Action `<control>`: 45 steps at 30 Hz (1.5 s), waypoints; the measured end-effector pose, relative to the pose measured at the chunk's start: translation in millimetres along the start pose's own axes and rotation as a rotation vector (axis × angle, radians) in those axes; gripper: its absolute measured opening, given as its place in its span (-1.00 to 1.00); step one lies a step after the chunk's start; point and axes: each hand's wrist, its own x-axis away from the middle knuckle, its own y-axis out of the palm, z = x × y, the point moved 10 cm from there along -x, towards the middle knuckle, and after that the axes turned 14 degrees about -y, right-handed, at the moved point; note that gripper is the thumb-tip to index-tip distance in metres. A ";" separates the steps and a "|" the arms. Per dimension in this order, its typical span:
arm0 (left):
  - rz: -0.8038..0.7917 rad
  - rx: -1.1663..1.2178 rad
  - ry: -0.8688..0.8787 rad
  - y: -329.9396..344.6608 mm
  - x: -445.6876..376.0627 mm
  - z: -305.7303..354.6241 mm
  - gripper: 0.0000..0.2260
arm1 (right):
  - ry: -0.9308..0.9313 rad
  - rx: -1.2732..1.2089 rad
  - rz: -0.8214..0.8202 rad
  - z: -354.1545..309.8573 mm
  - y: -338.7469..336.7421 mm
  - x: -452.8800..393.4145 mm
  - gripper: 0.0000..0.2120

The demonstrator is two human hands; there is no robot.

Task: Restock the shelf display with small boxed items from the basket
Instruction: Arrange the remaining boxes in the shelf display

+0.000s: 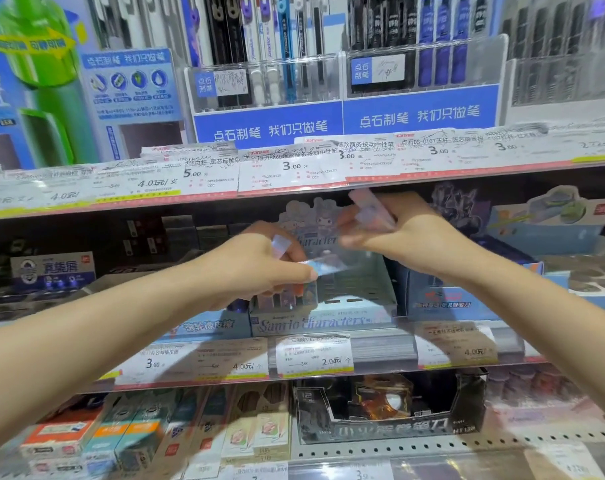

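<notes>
Box (pixel 323 266) pinched – left hand (pixel 259 265) fingers (pixel 303 271).

Glossy small boxes (pixel 373 211) above a printed cardboard display tray (pixel 323 322), paper price labels (pixel 294 169).

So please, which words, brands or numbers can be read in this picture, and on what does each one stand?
"点石制笔 我们只做笔": blue pen display sign, and again on the one beside it.
"Sanrio characters": front of the display box under the hands.
"3.00": upper shelf price tag.
"5.00": price tag left of it.
"2.0元/个": middle shelf price tag.
"4.0元": price tag to the right.
Small print, barcodes and lowest-shelf packages: too blurred.
</notes>
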 end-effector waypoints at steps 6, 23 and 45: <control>0.062 -0.032 0.046 -5.0 -4.2 8.0 -0.79 | -0.116 0.196 -0.241 -13.1 30.4 -0.4 -0.71; 0.098 -0.786 0.364 8.0 -1.2 -3.6 -0.43 | -0.147 0.346 -0.212 20.4 42.8 -22.4 -0.83; 0.059 -0.744 0.299 5.8 -3.2 -6.1 -0.44 | -0.197 0.340 -0.284 25.4 67.3 -17.5 -0.77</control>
